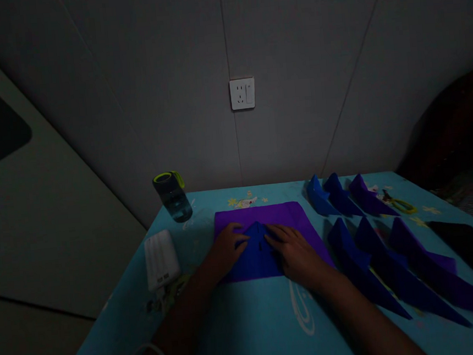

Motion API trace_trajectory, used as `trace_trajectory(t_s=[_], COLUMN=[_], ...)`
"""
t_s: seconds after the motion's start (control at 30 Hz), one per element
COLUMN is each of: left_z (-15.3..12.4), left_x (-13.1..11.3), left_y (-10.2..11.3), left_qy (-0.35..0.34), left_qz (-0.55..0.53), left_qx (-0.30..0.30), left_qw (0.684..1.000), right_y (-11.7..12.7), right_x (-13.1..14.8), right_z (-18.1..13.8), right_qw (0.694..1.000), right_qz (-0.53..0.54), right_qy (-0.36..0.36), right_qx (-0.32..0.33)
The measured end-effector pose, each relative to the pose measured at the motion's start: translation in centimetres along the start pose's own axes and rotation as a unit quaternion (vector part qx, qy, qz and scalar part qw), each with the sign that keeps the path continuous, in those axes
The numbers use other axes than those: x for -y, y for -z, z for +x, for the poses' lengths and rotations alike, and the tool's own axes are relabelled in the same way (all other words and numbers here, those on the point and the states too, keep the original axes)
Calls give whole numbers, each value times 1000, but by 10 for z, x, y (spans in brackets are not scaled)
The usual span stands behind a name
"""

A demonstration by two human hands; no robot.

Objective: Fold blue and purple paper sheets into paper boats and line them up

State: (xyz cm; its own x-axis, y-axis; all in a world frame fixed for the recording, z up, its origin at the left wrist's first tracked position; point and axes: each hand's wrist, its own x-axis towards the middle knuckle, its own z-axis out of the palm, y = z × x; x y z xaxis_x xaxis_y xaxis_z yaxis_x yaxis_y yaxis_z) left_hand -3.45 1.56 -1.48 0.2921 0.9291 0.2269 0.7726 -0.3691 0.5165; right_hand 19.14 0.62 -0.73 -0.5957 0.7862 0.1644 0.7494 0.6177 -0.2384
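A blue paper piece [256,250], folded to a point at its top, lies on a purple sheet [281,215] in the middle of the light blue table [253,319]. My left hand [226,248] rests flat on the left side of the blue fold, fingers stretched toward its tip. My right hand [295,252] lies flat on the right side, fingers pointing left onto the fold. Both hands press down on the paper and grip nothing.
Several folded blue and purple paper shapes [375,253] lie in rows on the right. Yellow-handled scissors [398,203] sit behind them. A water bottle [172,196] and a white power bank [159,259] stand at left. A dark flat object [470,248] lies far right. A wall socket [242,93] is above.
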Motion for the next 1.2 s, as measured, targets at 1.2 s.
trace_trajectory(t_s=[1.2], left_z=[-11], left_x=[-1], left_y=[14], left_qy=[-142], left_qz=[-100], left_qx=[194], left_qw=[965], right_y=[29], right_x=[-10], right_z=[-15], right_qw=[960], right_qz=[218], right_qy=[21], right_qx=[173])
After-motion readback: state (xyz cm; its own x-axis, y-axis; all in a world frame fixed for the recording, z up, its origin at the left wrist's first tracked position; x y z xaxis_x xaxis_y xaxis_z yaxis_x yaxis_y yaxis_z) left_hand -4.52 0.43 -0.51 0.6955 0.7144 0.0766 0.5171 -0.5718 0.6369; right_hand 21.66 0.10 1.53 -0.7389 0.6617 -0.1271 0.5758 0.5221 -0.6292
